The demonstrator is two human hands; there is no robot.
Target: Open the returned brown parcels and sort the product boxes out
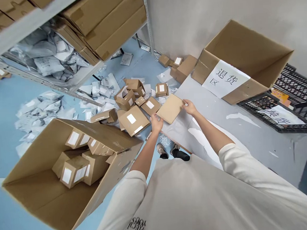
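A flat cardboard box (pixel 170 108) is held up between my two hands, over the left edge of the grey table. My left hand (pixel 157 123) grips its near left corner, fingers bent at the edge. At the right corner, my right hand (pixel 189 107) pinches the box between thumb and fingers. Just left of it lie a smaller carton with a white label (pixel 151 105) and a larger labelled carton (pixel 134 120), part of a heap. The underside of the held box is hidden.
A big open carton (pixel 29 159) holding several small boxes stands at the left. On the table (pixel 212 115) are an open carton with a paper sign (pixel 225 77) and a black crate (pixel 296 97). Grey parcels (pixel 43 108) cover the floor beside a metal shelf (pixel 22 29).
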